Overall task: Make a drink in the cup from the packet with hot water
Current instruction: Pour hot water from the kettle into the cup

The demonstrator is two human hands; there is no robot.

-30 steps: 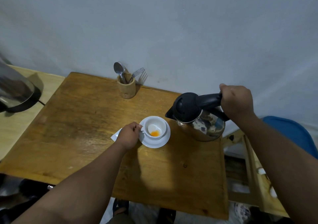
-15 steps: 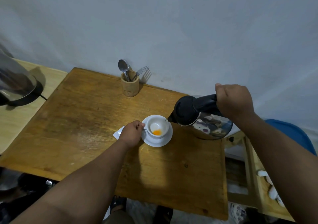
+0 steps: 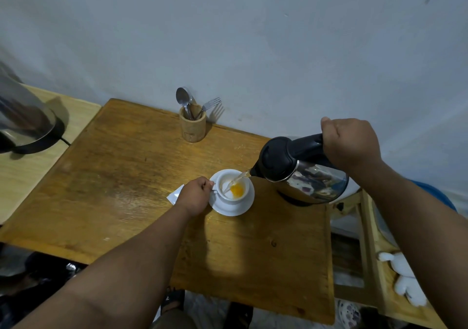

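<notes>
A white cup (image 3: 229, 195) with orange powder inside stands on a white saucer (image 3: 243, 208) in the middle of the wooden table (image 3: 126, 177). My left hand (image 3: 195, 196) grips the cup's handle. My right hand (image 3: 350, 142) holds the black handle of a steel kettle (image 3: 304, 174), tilted left, with its spout over the cup. A thin stream of water runs from the spout into the cup. The white packet (image 3: 175, 196) lies flat on the table, mostly hidden behind my left hand.
A wooden holder (image 3: 192, 126) with a spoon and fork stands at the table's back edge by the wall. A second steel kettle on a black base (image 3: 25, 121) sits on the pale side table at left. A wooden chair with a white soft toy (image 3: 405, 283) is at right.
The kettle has moved left and tipped further toward the cup, and water now pours from its spout. My left hand stays on the cup's handle.
</notes>
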